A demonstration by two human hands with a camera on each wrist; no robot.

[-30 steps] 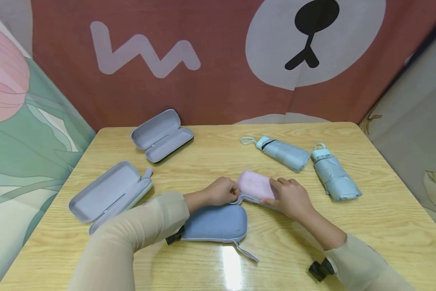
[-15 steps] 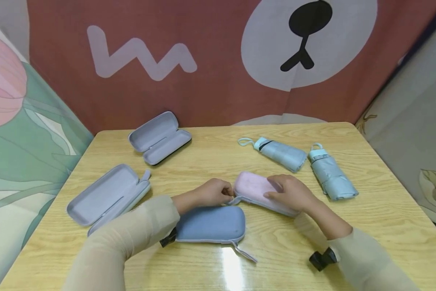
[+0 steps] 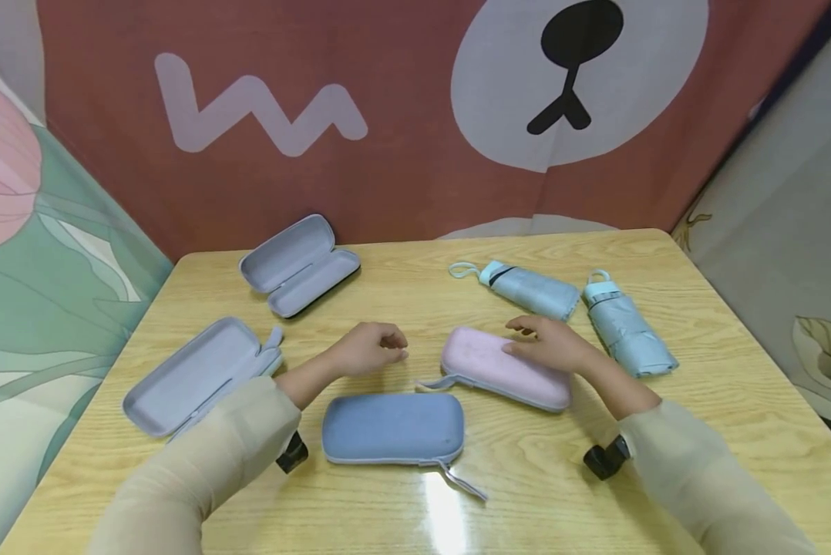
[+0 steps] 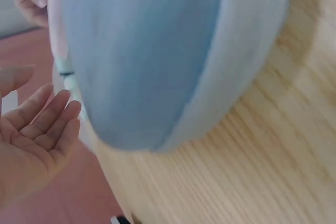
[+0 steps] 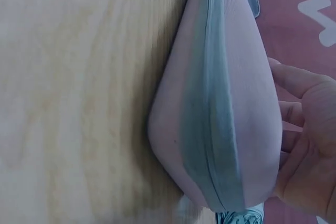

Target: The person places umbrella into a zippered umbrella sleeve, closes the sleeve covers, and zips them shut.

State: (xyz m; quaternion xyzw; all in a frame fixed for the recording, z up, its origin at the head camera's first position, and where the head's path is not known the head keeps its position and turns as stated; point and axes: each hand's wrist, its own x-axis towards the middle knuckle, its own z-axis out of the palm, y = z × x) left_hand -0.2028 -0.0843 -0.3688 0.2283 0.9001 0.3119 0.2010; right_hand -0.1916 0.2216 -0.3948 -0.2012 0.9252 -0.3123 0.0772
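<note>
A pink zip case [image 3: 492, 366] lies closed on the table, with a grey zip band and a pull strap at its left end. My right hand [image 3: 550, 341] is over its top right part, thumb at the top face and fingers loosely bent. In the right wrist view, the thumb and fingers [image 5: 291, 80] lie along the case's upper side without curling round it. My left hand [image 3: 370, 348] hovers behind the blue zip case [image 3: 395, 428], fingers loosely curled and holding nothing. The left wrist view shows its palm and relaxed fingers [image 4: 50, 119] apart from that blue case.
Two light grey glasses cases stand open on the left, one nearer [image 3: 196, 378] and one at the back [image 3: 301, 266]. Two folded light blue umbrellas lie at the back right, one [image 3: 533, 289] left of the other [image 3: 627, 327]. A printed cloth hangs behind the table.
My left hand has let go at the pink case's strap and moved left, away from it. My right hand has loosened and the fingers have lifted off the pink case's far side.
</note>
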